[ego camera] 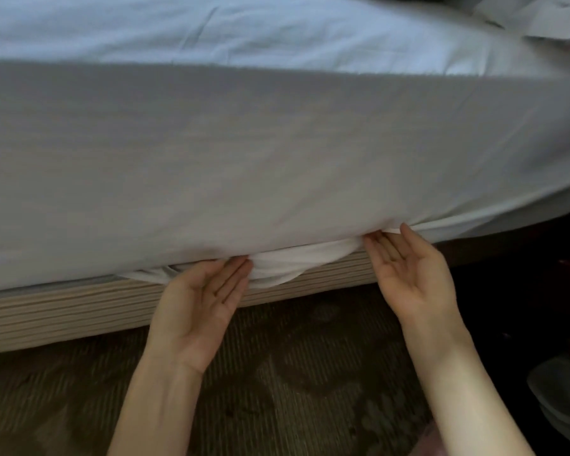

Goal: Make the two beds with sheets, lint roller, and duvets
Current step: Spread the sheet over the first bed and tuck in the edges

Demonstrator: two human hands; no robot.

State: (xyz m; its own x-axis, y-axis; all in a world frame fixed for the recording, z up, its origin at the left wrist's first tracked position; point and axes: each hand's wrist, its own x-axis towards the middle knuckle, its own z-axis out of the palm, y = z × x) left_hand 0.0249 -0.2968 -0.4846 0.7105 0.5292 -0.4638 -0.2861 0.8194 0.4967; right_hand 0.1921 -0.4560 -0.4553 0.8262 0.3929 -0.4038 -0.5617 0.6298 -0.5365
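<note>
Head view: white sheet (277,143) drawn down over the mattress side at the bed's near edge. Left hand (204,301) and right hand (412,274) palm-up, fingers straight, gripping nothing. Their tips press a loose fold (277,264) sagging between them, probably to tuck it under the mattress. Ribbed beige bed base (63,311) below; patterned brown carpet (277,373); room dim.
</note>
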